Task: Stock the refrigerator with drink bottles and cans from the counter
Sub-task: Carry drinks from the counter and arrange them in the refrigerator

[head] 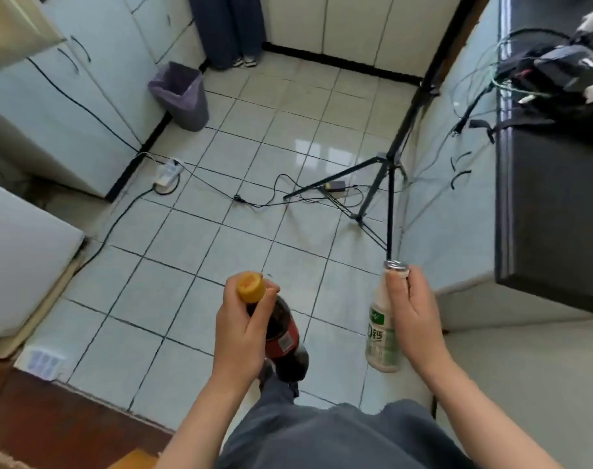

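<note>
My left hand (241, 328) grips the neck of a dark cola bottle (283, 336) with a red label and a yellow cap, held upright over the tiled floor. My right hand (415, 316) holds a white milk-drink bottle (378, 336) with a green label and a foil top, fingers wrapped round its upper part. Both bottles hang in front of my body, about a forearm's length apart. A white refrigerator (24, 265) stands at the left edge, its door closed as far as I can see.
A black tripod (386, 177) stands on the floor ahead right, with cables and a power strip (168, 170) lying across the tiles. A purple-lined bin (183, 94) sits by the left cabinets. A dark counter (552, 211) with a bag and wires runs along the right.
</note>
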The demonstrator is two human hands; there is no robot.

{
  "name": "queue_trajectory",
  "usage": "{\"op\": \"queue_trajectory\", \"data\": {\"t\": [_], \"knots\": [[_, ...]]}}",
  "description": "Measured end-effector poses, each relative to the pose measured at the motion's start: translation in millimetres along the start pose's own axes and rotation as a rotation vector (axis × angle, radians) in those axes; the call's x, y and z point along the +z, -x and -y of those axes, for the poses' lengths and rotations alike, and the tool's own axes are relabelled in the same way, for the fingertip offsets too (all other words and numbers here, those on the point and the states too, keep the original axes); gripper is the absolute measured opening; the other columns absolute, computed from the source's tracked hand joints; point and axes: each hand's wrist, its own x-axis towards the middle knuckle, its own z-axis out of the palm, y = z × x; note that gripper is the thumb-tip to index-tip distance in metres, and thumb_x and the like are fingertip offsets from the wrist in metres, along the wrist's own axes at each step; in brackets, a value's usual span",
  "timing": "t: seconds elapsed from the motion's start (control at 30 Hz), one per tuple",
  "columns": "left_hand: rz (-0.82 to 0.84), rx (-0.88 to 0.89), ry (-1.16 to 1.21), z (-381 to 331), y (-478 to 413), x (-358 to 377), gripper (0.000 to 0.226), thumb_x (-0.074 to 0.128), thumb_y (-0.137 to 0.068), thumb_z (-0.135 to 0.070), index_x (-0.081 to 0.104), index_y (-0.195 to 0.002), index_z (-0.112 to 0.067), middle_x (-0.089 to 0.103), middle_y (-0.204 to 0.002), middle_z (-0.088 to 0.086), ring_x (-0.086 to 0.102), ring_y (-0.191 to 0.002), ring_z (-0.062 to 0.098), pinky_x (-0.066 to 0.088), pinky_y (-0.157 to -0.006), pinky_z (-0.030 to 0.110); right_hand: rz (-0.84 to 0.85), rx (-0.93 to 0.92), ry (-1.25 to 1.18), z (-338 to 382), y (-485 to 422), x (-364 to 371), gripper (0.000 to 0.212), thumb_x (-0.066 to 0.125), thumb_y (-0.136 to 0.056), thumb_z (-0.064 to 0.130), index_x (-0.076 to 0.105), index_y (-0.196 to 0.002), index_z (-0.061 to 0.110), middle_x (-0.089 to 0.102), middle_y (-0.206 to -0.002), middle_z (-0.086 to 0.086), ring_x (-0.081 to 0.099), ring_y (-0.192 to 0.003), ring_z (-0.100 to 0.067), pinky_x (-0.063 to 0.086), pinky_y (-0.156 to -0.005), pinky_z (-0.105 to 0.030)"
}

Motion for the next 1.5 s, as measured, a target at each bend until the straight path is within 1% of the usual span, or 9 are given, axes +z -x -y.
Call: {"op": "queue_trajectory", "data": {"t": [0.3, 0.5, 0.6, 0.7, 0.93, 1.07, 1.23, 1.33, 1.5], "knots": [[-0.339, 0.004, -0.009, 22, -84, -153, 0.035, 0.051, -0.081, -0.055, 0.051, -0.101, -0.026, 0.062, -0.092, -0.018, 0.061, -0.09, 0.005, 0.043, -0.076, 0.005, 0.346, -0.213, 0.027, 106, -80, 192, 0.021, 0.045, -0.091, 0.041, 0.052, -0.085, 0.022, 0.052, -0.079, 0.011, 0.049, -0.072, -0.002, 0.039, -0.066, -0.019], [-0.575, -0.132, 0.054, 49, -128, -217, 0.017, 0.06, -0.087, -0.045, 0.05, -0.095, -0.034, 0.063, -0.088, -0.016, 0.06, -0.087, 0.0, 0.043, -0.076, 0.014, 0.531, -0.246, 0.052, 135, -118, 271, 0.013, 0.054, -0.094, 0.032, 0.051, -0.082, 0.028, 0.054, -0.072, 0.01, 0.049, -0.062, 0.004, 0.04, -0.058, -0.009], [-0.64, -0.162, 0.085, 60, -157, -242, 0.015, 0.054, -0.085, -0.041, 0.051, -0.095, -0.03, 0.064, -0.088, -0.016, 0.061, -0.087, -0.001, 0.041, -0.074, 0.003, 0.62, -0.247, 0.075, 151, -148, 320, 0.004, 0.055, -0.094, 0.025, 0.055, -0.09, 0.024, 0.059, -0.077, 0.005, 0.053, -0.065, 0.001, 0.042, -0.06, -0.013], [-0.692, -0.175, 0.097, 68, -201, -273, 0.011, 0.058, -0.091, -0.035, 0.05, -0.097, -0.032, 0.063, -0.088, -0.021, 0.06, -0.087, -0.003, 0.043, -0.076, 0.009, 0.704, -0.245, 0.075, 177, -184, 379, 0.004, 0.057, -0.092, 0.026, 0.054, -0.093, 0.028, 0.062, -0.081, 0.004, 0.057, -0.066, 0.001, 0.042, -0.056, -0.011], [-0.848, -0.114, 0.047, 49, -320, -363, 0.016, 0.053, -0.087, -0.037, 0.048, -0.093, -0.052, 0.064, -0.091, -0.016, 0.06, -0.09, -0.003, 0.039, -0.075, 0.0, 0.888, -0.352, 0.013, 277, -270, 512, 0.006, 0.056, -0.091, 0.029, 0.055, -0.093, 0.034, 0.064, -0.086, 0.006, 0.061, -0.075, -0.004, 0.048, -0.06, -0.016], [-0.987, -0.09, 0.071, 48, -366, -406, 0.012, 0.053, -0.087, -0.035, 0.048, -0.098, -0.037, 0.065, -0.091, -0.009, 0.061, -0.089, -0.001, 0.041, -0.075, 0.002, 1.006, -0.395, -0.051, 331, -299, 585, 0.012, 0.057, -0.092, 0.02, 0.058, -0.086, 0.031, 0.063, -0.078, 0.003, 0.059, -0.068, -0.003, 0.046, -0.056, -0.015], [-1.13, -0.143, 0.159, 62, -383, -443, 0.017, 0.058, -0.089, -0.037, 0.05, -0.101, -0.029, 0.065, -0.092, -0.014, 0.062, -0.091, 0.0, 0.043, -0.075, 0.003, 1.069, -0.435, -0.047, 360, -300, 659, 0.007, 0.059, -0.089, 0.026, 0.056, -0.085, 0.031, 0.061, -0.076, 0.007, 0.058, -0.067, -0.003, 0.045, -0.054, -0.014], [-1.193, -0.19, 0.163, 80, -387, -475, 0.018, 0.056, -0.086, -0.035, 0.05, -0.102, -0.03, 0.065, -0.096, -0.002, 0.062, -0.09, 0.003, 0.043, -0.075, 0.003, 1.11, -0.466, -0.018, 373, -293, 700, 0.01, 0.06, -0.089, 0.027, 0.056, -0.083, 0.035, 0.062, -0.073, 0.008, 0.057, -0.064, -0.003, 0.044, -0.054, -0.014], [-1.163, -0.214, 0.151, 106, -407, -552, 0.018, 0.057, -0.093, -0.022, 0.047, -0.1, -0.035, 0.065, -0.095, -0.001, 0.061, -0.088, -0.006, 0.041, -0.071, 0.0, 0.894, -0.563, -0.03, 404, -282, 764, 0.012, 0.061, -0.09, 0.031, 0.055, -0.085, 0.041, 0.063, -0.081, 0.021, 0.059, -0.074, 0.004, 0.045, -0.059, -0.009]]}}
